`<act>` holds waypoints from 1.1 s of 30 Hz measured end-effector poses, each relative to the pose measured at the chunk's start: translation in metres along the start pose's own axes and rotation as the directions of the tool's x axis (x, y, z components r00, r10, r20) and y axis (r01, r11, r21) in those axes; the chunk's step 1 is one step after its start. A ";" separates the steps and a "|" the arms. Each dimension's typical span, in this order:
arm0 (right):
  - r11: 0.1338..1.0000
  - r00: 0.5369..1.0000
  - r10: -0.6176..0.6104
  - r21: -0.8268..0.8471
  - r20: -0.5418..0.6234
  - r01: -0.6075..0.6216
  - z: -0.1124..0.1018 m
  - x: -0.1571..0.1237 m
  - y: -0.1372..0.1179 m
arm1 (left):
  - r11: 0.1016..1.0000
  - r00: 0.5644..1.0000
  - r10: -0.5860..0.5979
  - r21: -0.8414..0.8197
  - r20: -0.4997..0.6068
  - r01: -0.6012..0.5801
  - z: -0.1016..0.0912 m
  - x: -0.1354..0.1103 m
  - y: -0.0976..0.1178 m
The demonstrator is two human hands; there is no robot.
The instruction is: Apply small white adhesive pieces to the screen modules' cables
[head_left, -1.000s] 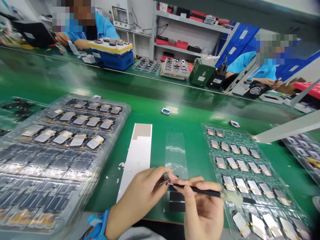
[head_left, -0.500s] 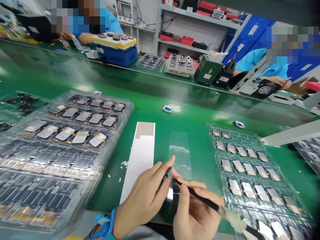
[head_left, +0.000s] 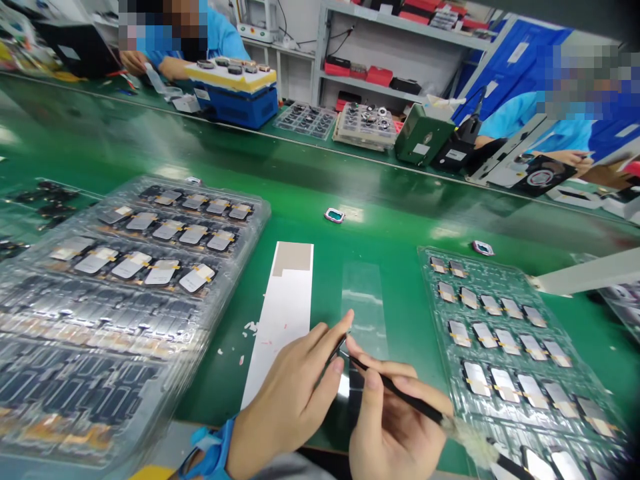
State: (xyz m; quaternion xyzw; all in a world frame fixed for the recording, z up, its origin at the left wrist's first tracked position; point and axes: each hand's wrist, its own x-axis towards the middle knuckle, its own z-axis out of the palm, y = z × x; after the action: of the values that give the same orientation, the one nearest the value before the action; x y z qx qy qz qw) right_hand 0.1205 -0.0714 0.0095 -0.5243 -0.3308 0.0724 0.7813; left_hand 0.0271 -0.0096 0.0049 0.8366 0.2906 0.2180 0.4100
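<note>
My left hand (head_left: 293,380), wearing a blue wristband (head_left: 207,450), pinches a small dark flat part (head_left: 339,348) between thumb and fingers. The part is seen nearly edge-on, and its kind is hard to make out. Black tweezers (head_left: 415,400) lie in my closed right hand (head_left: 395,433), with whitish wrapping (head_left: 463,431) around their rear. Their tip meets the dark part between my two hands. Beneath and beyond the hands, a clear plastic strip (head_left: 363,287) rests on the green table. Left of it is a long white sheet (head_left: 280,313) with a beige patch at its far end.
Stacked clear trays (head_left: 263,210) of small screens stand at left; another tray (head_left: 433,293) of silver-backed screens lies at right. Small frames (head_left: 335,215) sit farther back. White scraps (head_left: 250,327) dot the table. A white bar (head_left: 590,270) crosses at right. Two people work opposite.
The whole view has shifted slightly. My hands keep the same grip on the dark part and the tweezers, with barely any visible movement.
</note>
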 end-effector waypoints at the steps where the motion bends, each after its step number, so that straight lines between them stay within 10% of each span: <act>1: 1.000 1.000 0.007 0.001 -0.001 -0.007 0.000 0.000 0.000 | 1.000 1.000 0.001 0.004 -0.003 -0.001 0.000 0.000 0.000; 33: 0.990 0.987 -0.133 -0.038 0.089 0.137 -0.004 0.004 0.005 | 0.999 1.000 -0.017 -0.035 0.012 0.018 0.001 0.000 -0.002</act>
State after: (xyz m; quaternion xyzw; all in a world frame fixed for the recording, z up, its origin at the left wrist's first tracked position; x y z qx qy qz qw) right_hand 0.1272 -0.0699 0.0059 -0.5143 -0.4004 0.0344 0.7576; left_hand 0.0268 -0.0093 0.0026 0.8279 0.2915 0.2146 0.4283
